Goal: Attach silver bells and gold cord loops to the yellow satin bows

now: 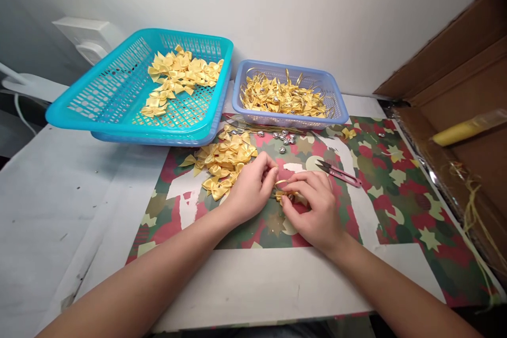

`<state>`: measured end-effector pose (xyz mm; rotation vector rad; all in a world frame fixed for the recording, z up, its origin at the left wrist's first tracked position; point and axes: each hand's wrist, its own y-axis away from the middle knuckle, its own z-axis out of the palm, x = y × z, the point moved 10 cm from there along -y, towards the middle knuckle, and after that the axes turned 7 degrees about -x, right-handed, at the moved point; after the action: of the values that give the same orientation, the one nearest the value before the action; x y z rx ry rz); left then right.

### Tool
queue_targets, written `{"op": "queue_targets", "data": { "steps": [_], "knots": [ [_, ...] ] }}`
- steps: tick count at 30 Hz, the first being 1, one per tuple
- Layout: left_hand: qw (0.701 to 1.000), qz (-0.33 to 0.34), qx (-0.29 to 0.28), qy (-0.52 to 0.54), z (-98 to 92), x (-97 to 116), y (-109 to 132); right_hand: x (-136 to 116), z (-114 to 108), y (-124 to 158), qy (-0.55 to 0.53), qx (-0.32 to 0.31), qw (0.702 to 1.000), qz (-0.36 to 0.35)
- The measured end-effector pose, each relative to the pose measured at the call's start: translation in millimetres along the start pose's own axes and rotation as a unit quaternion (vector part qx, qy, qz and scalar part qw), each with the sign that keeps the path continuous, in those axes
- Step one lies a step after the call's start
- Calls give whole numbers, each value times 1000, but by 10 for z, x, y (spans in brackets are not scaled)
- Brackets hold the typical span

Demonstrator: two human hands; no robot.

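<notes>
My left hand [250,189] and my right hand [315,208] meet over the patterned paper [396,195], both pinched on one small yellow ribbon bow [284,195] with a thin gold thread looped on it. A loose pile of yellow bows [222,161] lies just left of my left hand. Several small silver beads [283,138] are scattered behind my hands. Red thread snips [339,172] lie just beyond my right hand.
A turquoise basket [130,116] at the back left holds plain yellow bows. A smaller lilac basket [336,100] at the back middle holds bows with gold threads. An open cardboard box [455,90] with a yellow roll stands on the right.
</notes>
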<state>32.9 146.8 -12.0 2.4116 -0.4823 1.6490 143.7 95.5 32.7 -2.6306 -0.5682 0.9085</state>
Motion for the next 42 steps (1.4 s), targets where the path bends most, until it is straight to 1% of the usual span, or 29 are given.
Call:
{"op": "queue_targets", "data": {
  "steps": [2, 3, 5, 6, 7, 9, 10, 12, 14, 17, 20, 22, 24, 26, 28, 30, 31, 33, 34, 37, 42],
  "knots": [
    [1000, -3, -11, 5, 13, -2, 6, 38, -160, -38, -4, 22, 1000, -17],
    [1000, -4, -14, 6, 16, -3, 10, 111, -265, -61, 3, 35, 999, -14],
    [1000, -8, -16, 4, 12, -6, 18, 408, -462, -110, 37, 35, 998, 40],
    [1000, -8, -16, 1, 10, -4, 20, 606, -529, -128, 56, 12, 995, 79],
    [1000, -7, -15, -1, 6, -2, 22, 820, -569, -132, 79, -23, 989, 124],
    [1000, -5, -13, 0, 2, 0, 23, 1204, -640, -93, 114, -87, 970, 198],
    [1000, -5, -12, 0, -1, 1, 23, 1352, -673, -61, 127, -108, 960, 226],
    [1000, -6, -11, 0, -4, -3, 22, 1539, -683, 1, 132, -147, 946, 257],
    [1000, -10, -11, 1, -3, -11, 21, 1598, -637, 41, 126, -179, 940, 263],
    [1000, -14, -13, 0, -2, -23, 18, 1539, -536, 45, 114, -211, 941, 238],
    [1000, -13, -12, -1, -6, -30, 16, 1483, -483, 35, 103, -221, 941, 235],
    [1000, -14, -15, -2, -3, -36, 15, 1463, -478, 34, 91, -220, 939, 248],
    [1000, -16, -15, 0, -3, -42, 17, 1393, -502, 15, 69, -203, 946, 243],
    [1000, -18, -14, 2, -4, -44, 19, 1252, -519, -12, 34, -188, 958, 213],
    [1000, -19, -12, 3, -5, -42, 19, 1063, -507, -21, -10, -190, 966, 174],
    [1000, -21, -12, 1, -4, -39, 17, 859, -454, -1, -41, -215, 966, 141],
    [1000, -22, -11, 1, -4, -39, 16, 753, -401, 19, -46, -239, 962, 123],
    [1000, -24, -10, 1, -6, -41, 14, 551, -290, 60, -41, -284, 954, 84],
    [1000, -25, -9, 1, -7, -42, 14, 472, -247, 72, -35, -295, 952, 70],
    [1000, -24, -10, -1, -8, -39, 14, 360, -162, 71, -9, -292, 954, 60],
    [1000, -20, -10, -1, -8, -32, 15, 346, -91, 52, 51, -271, 960, 54]
  ]
}}
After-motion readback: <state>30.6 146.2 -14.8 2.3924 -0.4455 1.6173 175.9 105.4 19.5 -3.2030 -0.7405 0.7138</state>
